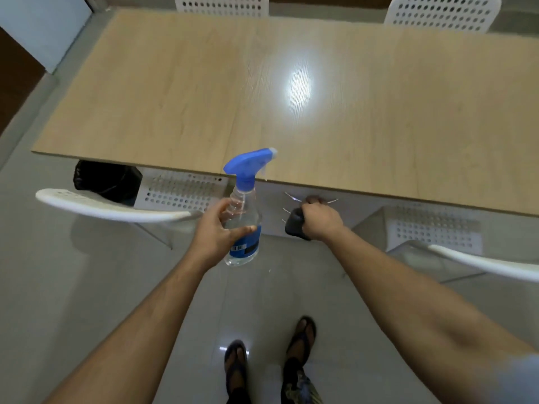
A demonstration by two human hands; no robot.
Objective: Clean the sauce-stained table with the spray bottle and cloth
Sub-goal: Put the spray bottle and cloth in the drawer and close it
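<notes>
I stand at the near edge of a long light-wood table (175,97). My left hand (217,228) grips a clear spray bottle (243,211) with a blue trigger head and blue label, held upright just short of the table's edge, nozzle pointing toward the table. My right hand (319,218) is closed on a bunched dark cloth (295,224), also just short of the edge. No sauce stain shows on the tabletop; a bright lamp reflection lies at its middle.
White perforated chairs stand at the near left (116,209), near right (437,231) and along the far side (221,5). A black bag (106,182) sits under the table's left end. The floor is grey tile; my sandalled feet are below.
</notes>
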